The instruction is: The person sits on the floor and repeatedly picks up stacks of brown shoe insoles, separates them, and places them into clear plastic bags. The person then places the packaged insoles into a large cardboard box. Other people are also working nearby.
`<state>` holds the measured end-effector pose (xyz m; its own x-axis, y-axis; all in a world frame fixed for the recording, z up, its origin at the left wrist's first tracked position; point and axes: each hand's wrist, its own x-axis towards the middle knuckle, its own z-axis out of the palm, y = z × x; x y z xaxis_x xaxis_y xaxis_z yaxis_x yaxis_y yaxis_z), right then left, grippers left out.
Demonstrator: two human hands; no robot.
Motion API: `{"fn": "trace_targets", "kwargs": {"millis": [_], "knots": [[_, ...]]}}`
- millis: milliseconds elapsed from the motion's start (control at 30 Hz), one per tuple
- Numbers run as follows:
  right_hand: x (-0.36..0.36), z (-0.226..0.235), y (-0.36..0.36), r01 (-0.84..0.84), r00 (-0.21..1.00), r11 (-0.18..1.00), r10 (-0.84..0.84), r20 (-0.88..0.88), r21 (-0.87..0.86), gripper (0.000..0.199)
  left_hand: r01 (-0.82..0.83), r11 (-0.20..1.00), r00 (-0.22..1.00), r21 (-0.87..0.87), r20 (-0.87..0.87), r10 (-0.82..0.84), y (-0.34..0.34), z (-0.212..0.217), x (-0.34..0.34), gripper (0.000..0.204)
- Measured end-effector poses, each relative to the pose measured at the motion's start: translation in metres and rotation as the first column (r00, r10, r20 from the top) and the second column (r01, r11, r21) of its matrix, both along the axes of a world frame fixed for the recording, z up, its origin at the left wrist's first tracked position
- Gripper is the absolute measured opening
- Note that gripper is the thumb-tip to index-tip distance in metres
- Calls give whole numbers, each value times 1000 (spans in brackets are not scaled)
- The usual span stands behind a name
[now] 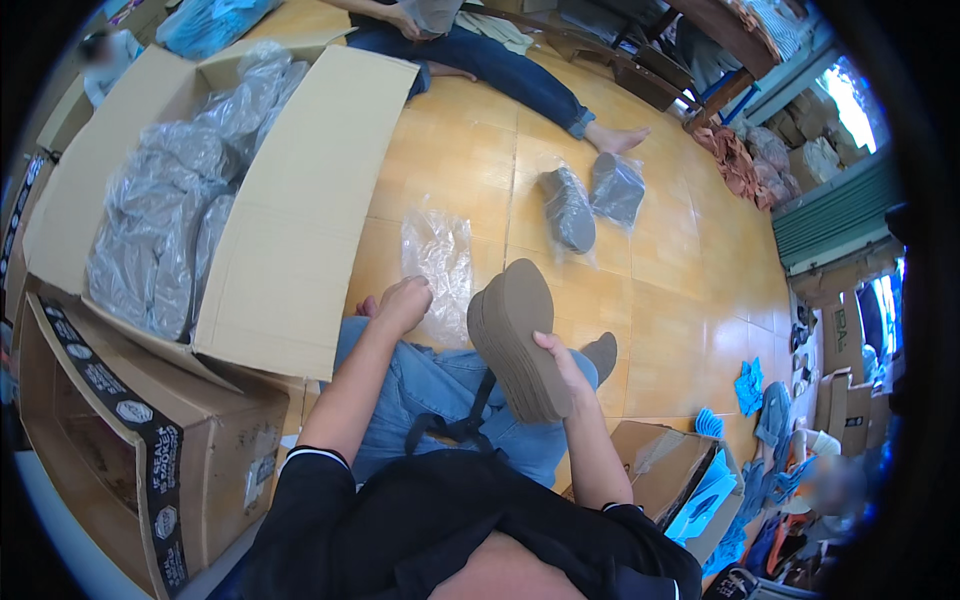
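My right hand (567, 365) grips a thick stack of grey-brown shoe insoles (515, 335), thumb on the top one and the other fingers hidden beneath. The stack tilts upright over my lap. My left hand (404, 303) is closed, fingers curled under, at the left edge of a clear plastic bag (440, 262) lying flat on the floor. Whether those fingers pinch anything is hidden. Beyond the bag, two plastic-wrapped packs of insoles lie side by side, a long pack (570, 210) and a squarer pack (618, 190).
On my left, an open carton (300, 215) holds many wrapped packs (165, 220), beside another cardboard box (215, 450). A box with blue sheets (650, 460) stands at my right. Across the tiled floor (690, 280), a person (480, 65) sits with legs stretched out. Dark insoles (602, 355) lie by my knee.
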<state>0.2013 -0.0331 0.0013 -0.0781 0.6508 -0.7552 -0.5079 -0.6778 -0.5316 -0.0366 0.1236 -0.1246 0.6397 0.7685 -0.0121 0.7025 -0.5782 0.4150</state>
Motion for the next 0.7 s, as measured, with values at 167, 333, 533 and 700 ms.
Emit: {"fn": "trace_targets", "kwargs": {"millis": [167,333,533,700], "knots": [[-14,-3,0,16,999,1000,-17,-32,-27,59,-138,989,986,-46,-100,133,-3,-11,0,18],[-13,-6,-2,-107,994,993,106,-12,-43,57,-118,988,966,-101,218,137,0,-5,5,26],[-21,-11,2,-328,935,932,296,194,156,60,-122,991,992,50,42,120,0,-4,2,19],[-31,-11,6,-448,880,881,405,246,153,80,-218,970,973,-105,-103,208,-1,-9,8,17]]}}
